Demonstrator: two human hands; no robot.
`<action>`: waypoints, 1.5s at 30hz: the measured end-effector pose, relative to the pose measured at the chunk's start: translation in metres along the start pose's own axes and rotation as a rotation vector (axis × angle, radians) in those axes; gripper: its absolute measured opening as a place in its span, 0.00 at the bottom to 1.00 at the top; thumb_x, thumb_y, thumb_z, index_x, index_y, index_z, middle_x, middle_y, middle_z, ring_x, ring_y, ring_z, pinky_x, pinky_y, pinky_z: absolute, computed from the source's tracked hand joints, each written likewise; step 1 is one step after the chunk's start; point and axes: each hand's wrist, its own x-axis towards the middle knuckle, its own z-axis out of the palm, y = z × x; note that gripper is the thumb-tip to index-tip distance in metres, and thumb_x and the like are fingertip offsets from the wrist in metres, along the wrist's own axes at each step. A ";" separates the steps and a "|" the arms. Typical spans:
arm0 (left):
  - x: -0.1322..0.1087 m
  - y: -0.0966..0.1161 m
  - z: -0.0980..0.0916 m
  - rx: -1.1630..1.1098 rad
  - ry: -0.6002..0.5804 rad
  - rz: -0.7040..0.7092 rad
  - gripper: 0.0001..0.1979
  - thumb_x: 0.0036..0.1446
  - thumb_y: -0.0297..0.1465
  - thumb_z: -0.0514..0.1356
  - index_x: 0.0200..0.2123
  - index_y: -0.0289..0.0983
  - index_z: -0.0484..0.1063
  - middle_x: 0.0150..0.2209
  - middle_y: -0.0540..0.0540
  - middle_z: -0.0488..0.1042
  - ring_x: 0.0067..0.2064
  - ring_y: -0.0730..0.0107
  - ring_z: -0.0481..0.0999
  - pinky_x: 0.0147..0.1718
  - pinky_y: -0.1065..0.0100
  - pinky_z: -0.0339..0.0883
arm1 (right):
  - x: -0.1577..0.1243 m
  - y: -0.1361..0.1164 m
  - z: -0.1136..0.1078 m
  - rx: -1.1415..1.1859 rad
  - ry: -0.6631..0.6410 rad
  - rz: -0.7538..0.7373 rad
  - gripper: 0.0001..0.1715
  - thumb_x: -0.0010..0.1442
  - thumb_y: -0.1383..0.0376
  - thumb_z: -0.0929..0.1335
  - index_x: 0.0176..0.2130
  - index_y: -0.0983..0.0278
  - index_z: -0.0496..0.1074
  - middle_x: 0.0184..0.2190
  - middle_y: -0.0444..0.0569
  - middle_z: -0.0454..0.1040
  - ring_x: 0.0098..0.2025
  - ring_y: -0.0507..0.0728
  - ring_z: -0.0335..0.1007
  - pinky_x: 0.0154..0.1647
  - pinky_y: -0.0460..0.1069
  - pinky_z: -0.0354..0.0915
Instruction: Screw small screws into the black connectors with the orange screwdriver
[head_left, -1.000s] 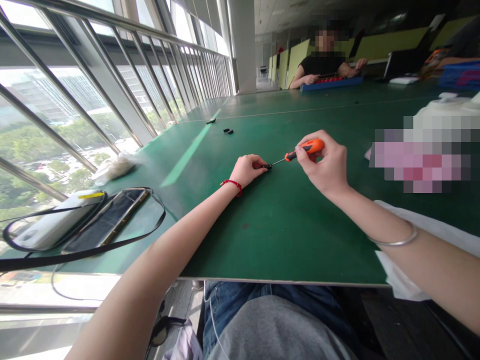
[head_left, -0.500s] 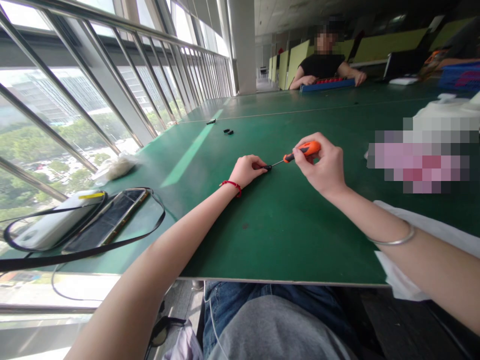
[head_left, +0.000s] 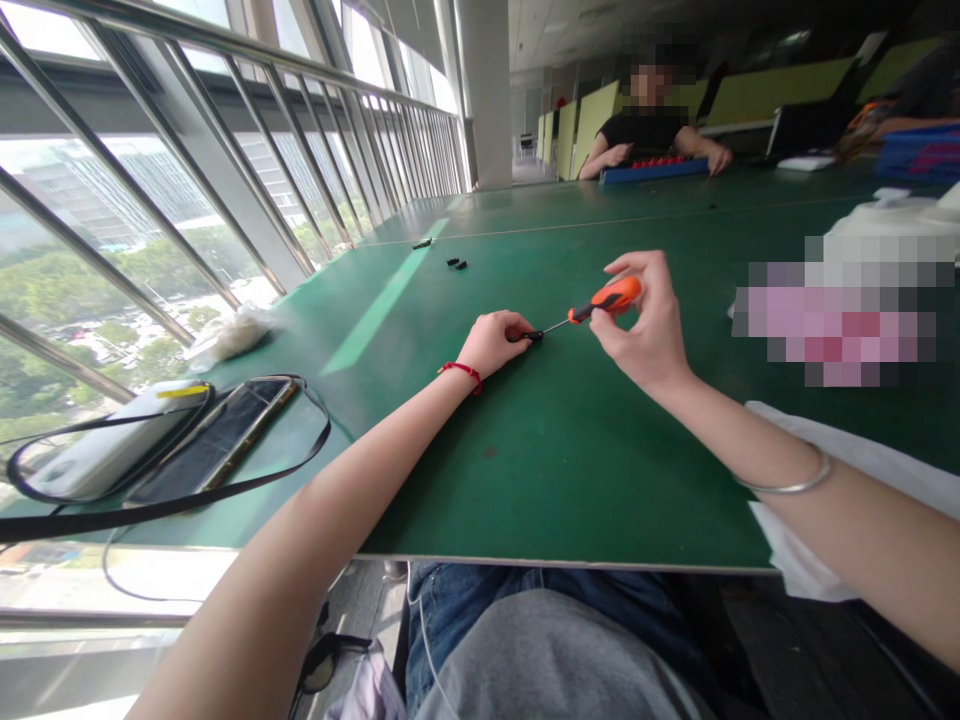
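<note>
My left hand (head_left: 491, 343) rests on the green mat, its fingertips pinching a small black part (head_left: 533, 336). The part is mostly hidden by those fingers, so I cannot tell what it is. My right hand (head_left: 646, 315) holds a small screwdriver (head_left: 607, 298) with an orange and black handle between thumb and fingers. Its thin steel shaft runs left, and its tip meets the black part. The two hands are close together, with only the shaft and the part between them.
Two small black pieces (head_left: 456, 264) and another (head_left: 421, 243) lie farther along the green worktable (head_left: 525, 470). A phone (head_left: 214, 445) and power bank (head_left: 112, 440) sit near a window railing at left. A co-worker (head_left: 645, 130) works behind a blue tray (head_left: 652, 171).
My right index finger has lifted off the screwdriver handle, and the fingers have shifted their grip. The screwdriver tip stays at the black part, and my left hand has barely moved.
</note>
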 end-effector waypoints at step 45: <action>0.000 0.001 -0.002 -0.017 -0.008 -0.001 0.07 0.50 0.26 0.61 0.34 0.34 0.77 0.33 0.47 0.75 0.34 0.71 0.74 0.40 0.69 0.71 | -0.006 -0.004 0.009 -0.103 -0.079 0.058 0.08 0.52 0.58 0.68 0.31 0.59 0.68 0.19 0.41 0.67 0.25 0.55 0.66 0.34 0.52 0.63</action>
